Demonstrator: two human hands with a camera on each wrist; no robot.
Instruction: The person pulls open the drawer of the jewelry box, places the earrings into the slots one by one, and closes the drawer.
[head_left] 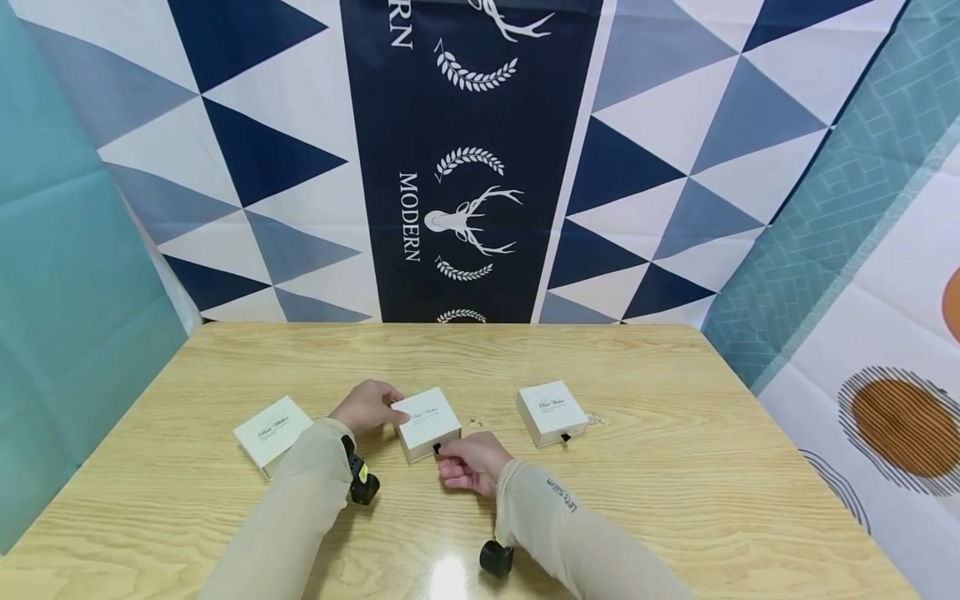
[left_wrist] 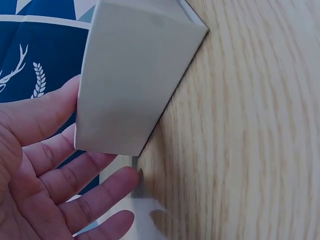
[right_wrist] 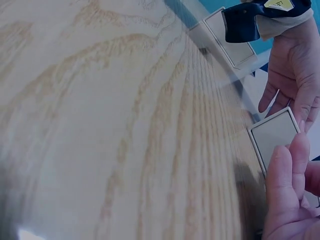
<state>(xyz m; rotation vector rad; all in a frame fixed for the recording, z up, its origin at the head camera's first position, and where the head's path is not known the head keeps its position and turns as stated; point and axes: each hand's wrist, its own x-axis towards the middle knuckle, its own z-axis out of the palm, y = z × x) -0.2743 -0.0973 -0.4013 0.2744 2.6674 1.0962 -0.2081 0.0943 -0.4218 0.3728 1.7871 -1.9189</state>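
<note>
A small white drawer-style gift box [head_left: 427, 417] with "Best Wishes" lettering sits on the table between both hands. My left hand [head_left: 367, 407] holds it at the left and back, thumb on the lid. In the left wrist view the thumb presses the edge of the box [left_wrist: 125, 85], while the lower fingers spread loosely beside it. My right hand [head_left: 474, 463] pinches the black pull tab [head_left: 438, 449] on the box's front side. The right wrist view shows the box front [right_wrist: 274, 134] behind the right fingers [right_wrist: 281, 175]; the tab is hidden there.
A similar white box [head_left: 273, 430] lies at the left beside the left forearm. Another [head_left: 553, 410], also with a black tab, stands at the right, a small chain-like trinket [head_left: 596, 418] next to it. Tiny gold-coloured pieces [head_left: 475, 422] lie just right of the middle box.
</note>
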